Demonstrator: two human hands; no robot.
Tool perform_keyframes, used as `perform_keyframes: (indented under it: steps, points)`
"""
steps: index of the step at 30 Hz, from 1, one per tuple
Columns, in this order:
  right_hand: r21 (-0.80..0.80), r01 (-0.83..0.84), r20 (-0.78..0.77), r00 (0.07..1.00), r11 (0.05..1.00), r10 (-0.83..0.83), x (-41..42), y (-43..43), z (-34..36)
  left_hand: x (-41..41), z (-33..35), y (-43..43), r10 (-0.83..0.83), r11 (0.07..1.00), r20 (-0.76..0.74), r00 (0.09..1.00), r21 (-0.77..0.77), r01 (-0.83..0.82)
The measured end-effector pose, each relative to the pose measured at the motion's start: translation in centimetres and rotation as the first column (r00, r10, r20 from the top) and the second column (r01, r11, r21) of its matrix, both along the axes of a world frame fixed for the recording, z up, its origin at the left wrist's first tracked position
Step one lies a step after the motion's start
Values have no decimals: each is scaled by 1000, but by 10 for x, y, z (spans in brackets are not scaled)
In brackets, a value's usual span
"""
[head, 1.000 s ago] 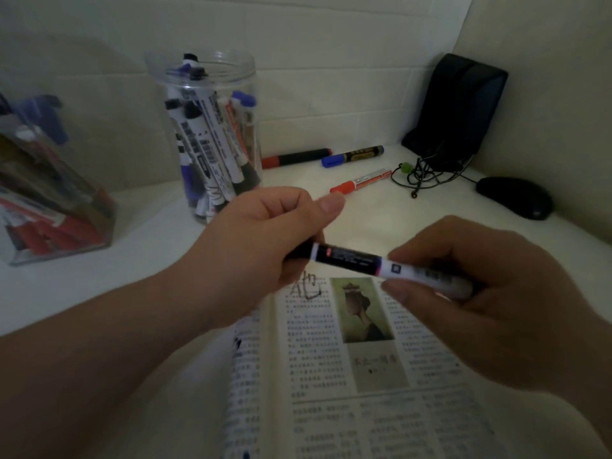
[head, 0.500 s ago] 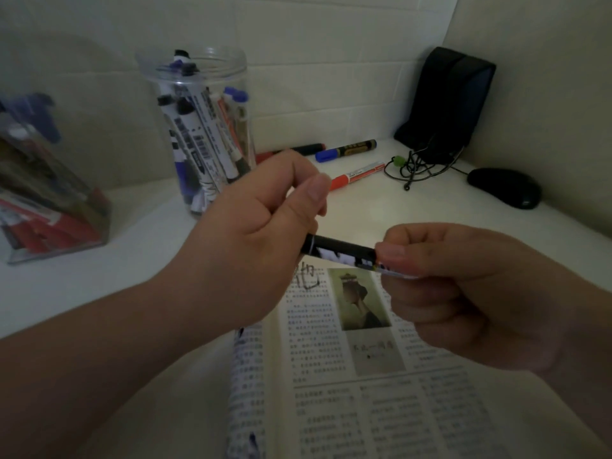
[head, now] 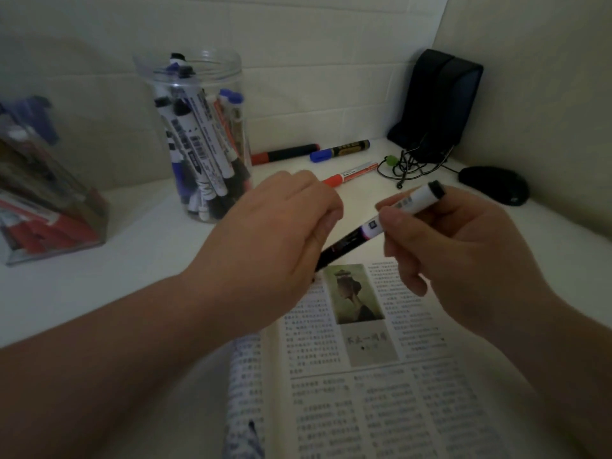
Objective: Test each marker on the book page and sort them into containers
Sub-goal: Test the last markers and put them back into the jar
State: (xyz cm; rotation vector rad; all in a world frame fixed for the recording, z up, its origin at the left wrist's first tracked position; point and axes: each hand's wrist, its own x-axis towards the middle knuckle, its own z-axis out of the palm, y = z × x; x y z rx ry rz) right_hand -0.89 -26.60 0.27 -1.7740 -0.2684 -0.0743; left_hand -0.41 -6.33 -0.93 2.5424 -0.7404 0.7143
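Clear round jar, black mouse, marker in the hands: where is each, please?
clear round jar (head: 225, 77): head view, on its upper wall.
black mouse (head: 493, 184): head view, on its top.
marker (head: 418, 197): head view, on its white barrel.

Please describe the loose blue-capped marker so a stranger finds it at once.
Find the tall clear jar and look right along the wall. The blue-capped marker lies there, between a red-and-black marker and the black pouch; only it has a blue cap and black-and-gold barrel.

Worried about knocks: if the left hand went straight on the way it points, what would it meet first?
Likely the red-capped white marker lying on the white table just beyond the left hand, though depth is unclear.
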Motion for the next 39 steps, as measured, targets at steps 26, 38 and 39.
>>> perform_keyframes:
  steps: [26,38,39]
  points:
    - [-441,657,464,750,612,-472,-206,-218,49,-129,49,-282,-488,673,-447,749,353,649]
    - [-710,519,35,701,476,-712,-318,-311,-75,-182,-18,-395,-574,513,-411,708,494,702]
    - [-710,510,17,702,485,-712,-318,-313,-79,-180,-19,-396,-570,517,-413,711,492,700]
